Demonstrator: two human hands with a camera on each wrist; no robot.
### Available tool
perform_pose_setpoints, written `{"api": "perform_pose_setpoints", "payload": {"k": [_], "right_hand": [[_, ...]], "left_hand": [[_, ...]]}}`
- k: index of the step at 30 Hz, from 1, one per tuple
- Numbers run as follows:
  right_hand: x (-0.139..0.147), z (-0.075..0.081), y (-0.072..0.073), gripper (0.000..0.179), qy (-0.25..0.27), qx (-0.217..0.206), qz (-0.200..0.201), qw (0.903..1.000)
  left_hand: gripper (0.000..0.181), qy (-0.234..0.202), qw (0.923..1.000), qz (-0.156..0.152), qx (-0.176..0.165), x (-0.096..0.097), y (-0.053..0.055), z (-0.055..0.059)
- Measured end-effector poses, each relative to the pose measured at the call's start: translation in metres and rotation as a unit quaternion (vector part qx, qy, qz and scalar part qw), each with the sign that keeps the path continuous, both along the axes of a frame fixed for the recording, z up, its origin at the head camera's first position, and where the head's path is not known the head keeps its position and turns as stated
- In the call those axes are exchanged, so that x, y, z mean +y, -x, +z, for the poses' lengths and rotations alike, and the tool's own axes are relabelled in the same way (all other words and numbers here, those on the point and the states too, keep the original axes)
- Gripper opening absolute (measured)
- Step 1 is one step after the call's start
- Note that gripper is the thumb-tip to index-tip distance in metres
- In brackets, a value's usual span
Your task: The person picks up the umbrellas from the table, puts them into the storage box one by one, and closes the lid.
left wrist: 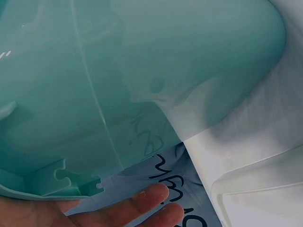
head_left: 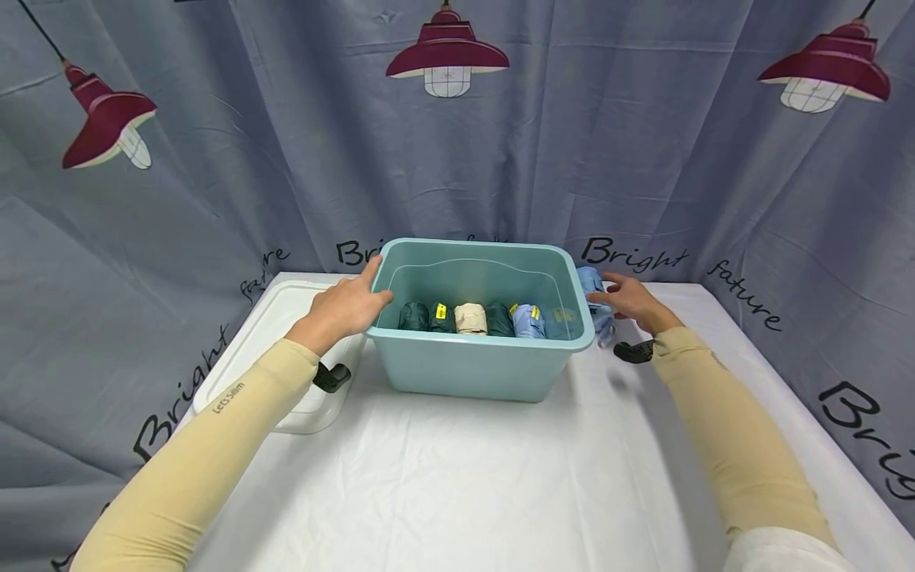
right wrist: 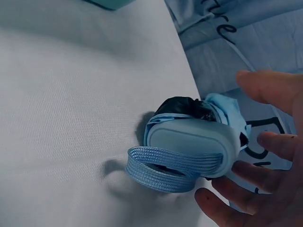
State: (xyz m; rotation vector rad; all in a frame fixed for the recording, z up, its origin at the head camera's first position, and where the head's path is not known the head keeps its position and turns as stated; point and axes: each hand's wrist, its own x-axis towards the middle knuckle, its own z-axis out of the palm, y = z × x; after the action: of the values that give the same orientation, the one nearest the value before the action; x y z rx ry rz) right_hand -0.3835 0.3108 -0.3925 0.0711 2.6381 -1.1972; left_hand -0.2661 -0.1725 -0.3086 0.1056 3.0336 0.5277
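Observation:
A teal plastic tub stands on the table with rolled folding umbrellas standing in a row inside: several dark green ones, a beige one and a light blue one. My left hand rests at the tub's left rim, its fingers stretched out straight along the outside in the left wrist view. Right of the tub, a light blue folding umbrella with a looped wrist strap is on the table. My right hand reaches over it with fingers spread, fingertips right at its side.
Left of the tub lies a white lid, partly under my left forearm. The white-covered table runs back to a grey-blue curtain printed with lamps and lettering.

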Motion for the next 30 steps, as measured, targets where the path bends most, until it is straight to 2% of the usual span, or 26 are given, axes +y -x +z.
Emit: {"api": "perform_pose_setpoints", "payload": {"k": [6,15,30], "right_hand": [[-0.002,-0.001,0.007,0.098,-0.014,-0.006,-0.001,0.9999],[-0.011,0.004,0.008,0.096,-0.035,-0.028,0.015,0.9989],[-0.017,-0.003,0.015,0.090,-0.085,-0.006,0.007,0.9963]], "left_hand": [[0.072,0.000,1.0000,0.001,0.000,0.000,0.000,0.000],[0.072,0.002,1.0000,0.004,-0.003,-0.001,0.000,0.000],[0.071,0.004,1.0000,0.005,-0.007,0.000,-0.001,0.002]]}}
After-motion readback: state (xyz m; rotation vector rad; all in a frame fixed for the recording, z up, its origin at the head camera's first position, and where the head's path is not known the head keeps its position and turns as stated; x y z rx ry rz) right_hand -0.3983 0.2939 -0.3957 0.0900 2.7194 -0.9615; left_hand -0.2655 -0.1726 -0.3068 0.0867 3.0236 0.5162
